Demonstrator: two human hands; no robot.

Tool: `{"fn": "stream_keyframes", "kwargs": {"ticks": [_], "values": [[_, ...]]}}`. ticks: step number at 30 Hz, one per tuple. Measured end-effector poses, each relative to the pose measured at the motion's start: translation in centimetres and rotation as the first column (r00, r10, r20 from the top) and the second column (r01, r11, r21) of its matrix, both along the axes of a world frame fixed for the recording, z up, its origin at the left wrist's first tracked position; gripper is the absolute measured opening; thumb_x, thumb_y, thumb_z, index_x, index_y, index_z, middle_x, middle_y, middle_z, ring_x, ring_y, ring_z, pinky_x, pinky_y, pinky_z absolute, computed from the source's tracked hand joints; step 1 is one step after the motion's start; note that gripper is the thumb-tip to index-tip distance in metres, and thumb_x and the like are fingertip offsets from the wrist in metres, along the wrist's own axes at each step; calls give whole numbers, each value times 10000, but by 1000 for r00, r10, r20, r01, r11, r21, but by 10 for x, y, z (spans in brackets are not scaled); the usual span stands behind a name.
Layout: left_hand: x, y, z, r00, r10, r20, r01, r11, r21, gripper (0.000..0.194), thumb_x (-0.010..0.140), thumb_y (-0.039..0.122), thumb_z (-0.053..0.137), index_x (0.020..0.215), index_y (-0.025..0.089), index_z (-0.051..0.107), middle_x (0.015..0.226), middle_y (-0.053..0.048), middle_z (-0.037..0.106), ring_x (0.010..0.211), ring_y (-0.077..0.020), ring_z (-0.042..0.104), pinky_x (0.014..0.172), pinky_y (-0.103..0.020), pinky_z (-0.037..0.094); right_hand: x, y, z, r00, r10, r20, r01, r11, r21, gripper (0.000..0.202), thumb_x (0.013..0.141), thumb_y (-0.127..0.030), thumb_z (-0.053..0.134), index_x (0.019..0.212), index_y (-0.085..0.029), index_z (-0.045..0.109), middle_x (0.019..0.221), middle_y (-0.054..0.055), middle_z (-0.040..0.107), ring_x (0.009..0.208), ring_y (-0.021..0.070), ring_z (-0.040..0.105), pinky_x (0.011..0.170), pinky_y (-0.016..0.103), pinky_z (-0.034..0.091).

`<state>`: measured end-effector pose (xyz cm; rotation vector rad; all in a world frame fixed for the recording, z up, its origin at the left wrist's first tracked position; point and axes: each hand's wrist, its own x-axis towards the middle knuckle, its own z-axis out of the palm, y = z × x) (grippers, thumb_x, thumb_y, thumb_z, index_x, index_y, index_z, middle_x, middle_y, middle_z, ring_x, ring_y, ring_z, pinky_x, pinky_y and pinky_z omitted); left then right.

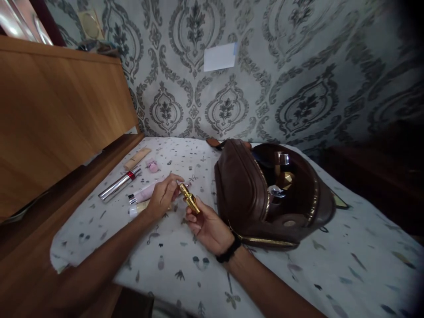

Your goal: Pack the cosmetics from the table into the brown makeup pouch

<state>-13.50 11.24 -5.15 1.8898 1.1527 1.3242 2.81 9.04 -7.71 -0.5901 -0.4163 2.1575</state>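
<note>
A shiny gold lipstick tube (190,199) is gripped in the fingers of my right hand (209,227), tilted with its upper end toward my left hand. My left hand (162,196) has its fingers curled close together beside that upper end; what they hold, if anything, is hidden. Partly behind my left hand lie a pale pink tube (145,193) and a cream tube with a white cap (136,209). To the right stands an unzipped brown leather bag (240,185), with a gold faceted item (285,180) and silver-capped items (276,191) inside.
On the patterned white cloth (185,274) at left lie a silver tube with a red band (119,184), a beige tube (137,159) and a small pink item (152,165). A wooden cabinet (62,106) borders the left side. The papered wall (198,101) stands behind.
</note>
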Motion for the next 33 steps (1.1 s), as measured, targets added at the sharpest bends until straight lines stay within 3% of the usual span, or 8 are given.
{"fn": "stream_keyframes", "kwargs": {"ticks": [3,10,14,17,23,26,29,33], "values": [[1,-2,5,998,-58,-33,58,998,10,398,986,470,354,1116,161,567,742,9,531,636,-122,501,613,-245,408,0,1,0,1000,-6,7,6,1000,-3,247,777,-358,763,854,-152,651,672,-14,587,535,58,443,441,169,278],[0,0,5,995,53,-82,-55,998,-17,372,941,503,441,762,181,491,635,38,461,573,-109,431,558,-240,338,-1,-2,-1,999,-4,47,3,1000,25,269,749,-351,788,872,-153,654,685,-2,607,551,62,464,458,168,296],[-1,0,5,992,83,-95,-85,996,-13,480,965,556,336,683,187,458,562,47,414,534,-105,392,540,-244,311,-1,-2,-1,999,4,47,-6,999,40,291,728,-364,802,863,-156,651,682,-5,607,546,61,462,458,167,288],[-1,0,5,993,63,-98,-64,998,-13,495,972,563,300,708,184,477,569,44,439,534,-106,412,548,-244,325,0,-2,0,999,7,34,-8,1000,27,299,722,-366,807,853,-152,645,672,-10,596,543,59,460,453,166,281],[-3,3,6,995,23,-92,-26,999,-40,368,930,483,471,736,173,512,606,48,440,553,-99,390,542,-234,315,0,-1,0,999,4,33,-4,1000,0,267,777,-367,763,872,-146,648,659,-11,595,527,55,459,446,163,282],[-4,2,10,995,-66,-78,64,998,-26,303,948,410,456,926,153,615,801,-7,584,716,-128,522,657,-238,399,0,-1,0,999,15,33,-14,1000,-23,273,802,-387,737,864,-137,649,631,-13,593,505,52,455,442,160,291],[-4,0,12,992,-75,-99,72,997,-28,323,965,378,413,1086,162,621,897,-25,620,795,-144,560,719,-250,420,-1,-1,0,999,22,25,-22,1000,-21,289,786,-391,754,856,-129,653,619,-8,604,495,54,466,440,159,308],[-3,1,8,993,-57,-103,52,997,-48,284,932,430,494,955,164,591,751,8,573,691,-134,519,641,-245,396,-1,-1,0,1000,13,-3,-13,1000,2,328,708,-388,820,834,-133,657,613,-4,622,488,58,470,413,158,280]]}}
